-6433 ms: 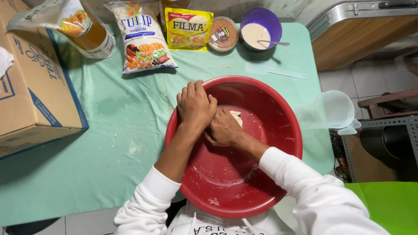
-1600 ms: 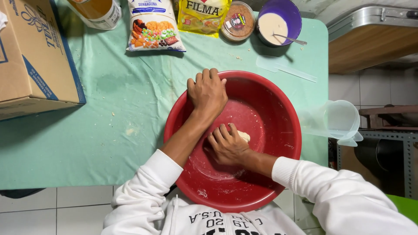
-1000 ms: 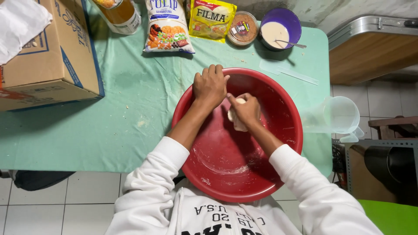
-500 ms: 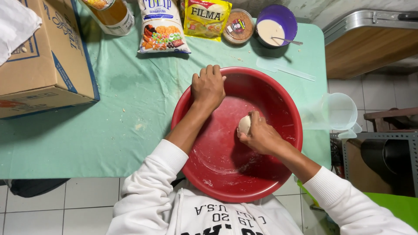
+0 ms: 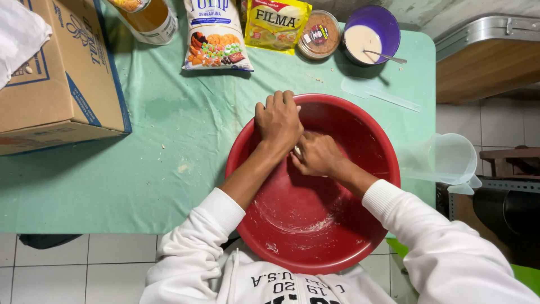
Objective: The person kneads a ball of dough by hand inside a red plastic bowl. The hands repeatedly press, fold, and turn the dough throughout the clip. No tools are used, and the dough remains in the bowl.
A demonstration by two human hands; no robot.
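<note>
A big red plastic basin (image 5: 337, 236) sits at the near edge of a green-covered table (image 5: 169, 169). My left hand (image 5: 278, 121) rests palm down on the basin's far left rim, gripping it. Inside the basin my right hand (image 5: 316, 155) is closed over a small pale lump of dough (image 5: 296, 150), pressing it against the wall just beside my left hand. Only a sliver of the dough shows between the two hands. Floury smears streak the basin's bottom.
Along the table's far edge stand a flour bag (image 5: 215, 34), a yellow sachet (image 5: 277, 23), a small lidded tub (image 5: 320, 34) and a purple bowl (image 5: 371, 36) with white batter and a spoon. A cardboard box (image 5: 56, 79) stands left, a clear jug (image 5: 444, 160) right.
My right hand has carried the dough from the basin's right side back to the left, up against my left hand. The left hand has stayed on the rim.
</note>
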